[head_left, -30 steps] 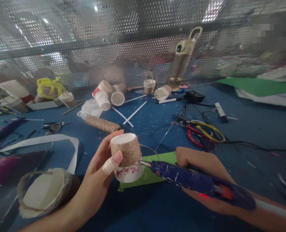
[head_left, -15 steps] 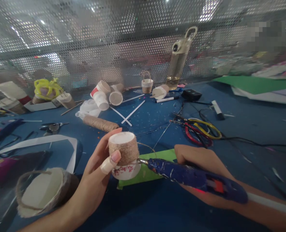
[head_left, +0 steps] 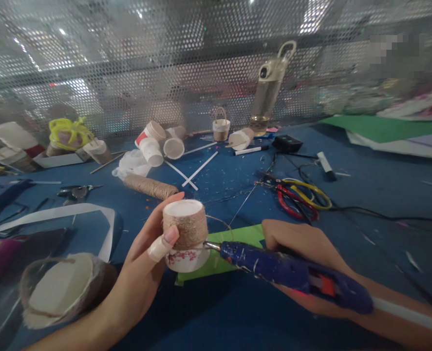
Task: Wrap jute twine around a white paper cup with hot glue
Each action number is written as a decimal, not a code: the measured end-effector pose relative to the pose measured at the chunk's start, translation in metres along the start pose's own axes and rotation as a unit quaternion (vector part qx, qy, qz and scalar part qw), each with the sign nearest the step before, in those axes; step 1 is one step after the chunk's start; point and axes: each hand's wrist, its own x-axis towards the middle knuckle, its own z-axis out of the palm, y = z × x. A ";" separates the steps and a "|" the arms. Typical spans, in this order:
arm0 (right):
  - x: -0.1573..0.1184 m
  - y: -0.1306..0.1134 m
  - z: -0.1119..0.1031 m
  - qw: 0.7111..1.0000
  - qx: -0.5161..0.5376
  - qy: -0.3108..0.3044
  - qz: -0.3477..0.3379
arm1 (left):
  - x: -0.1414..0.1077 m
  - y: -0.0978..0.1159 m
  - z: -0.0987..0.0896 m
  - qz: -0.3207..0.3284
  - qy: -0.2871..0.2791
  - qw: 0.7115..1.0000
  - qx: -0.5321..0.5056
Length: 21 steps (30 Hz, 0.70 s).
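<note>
My left hand (head_left: 148, 263) is closed round a small paper cup (head_left: 187, 261), which is held bottom up. Brown twine (head_left: 192, 229) is wound round most of its wall, and a band with a pink pattern shows below the winding. A bandage covers part of the left thumb. My right hand (head_left: 303, 248) grips a blue hot glue gun (head_left: 267, 261) with a red switch. The gun's metal nozzle meets the cup at the lower edge of the twine. A loose strand of twine curves off to the right of the cup.
A twine roll (head_left: 150, 186) lies behind the cup. Red-and-yellow-handled pliers (head_left: 299, 197) lie at right, with cables nearby. A twine-handled basket (head_left: 60, 290) stands at left. Green tape (head_left: 219, 263) lies below. Paper cups (head_left: 152, 151) and a bottle (head_left: 265, 97) are at the back.
The view has shifted slightly, so most things appear a little further left. Both hands keep their grips, and the nozzle stays at the lower edge of the twine.
</note>
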 end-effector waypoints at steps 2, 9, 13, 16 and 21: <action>0.000 0.000 0.000 1.000 0.011 0.006 0.004 | 0.000 0.002 0.001 -0.013 0.000 1.000 -0.013; -0.001 0.002 0.001 1.000 0.017 0.008 0.006 | -0.002 0.004 0.002 -0.027 -0.005 0.999 -0.044; 0.000 0.001 0.003 1.000 0.004 0.011 -0.013 | -0.001 0.003 0.001 -0.030 -0.012 0.999 -0.037; 0.000 0.001 0.005 1.000 0.007 0.018 -0.012 | 0.000 0.003 0.002 -0.045 -0.012 0.998 -0.042; 0.001 -0.001 0.003 0.999 0.031 0.012 0.037 | -0.003 0.003 0.004 -0.037 -0.003 0.996 -0.076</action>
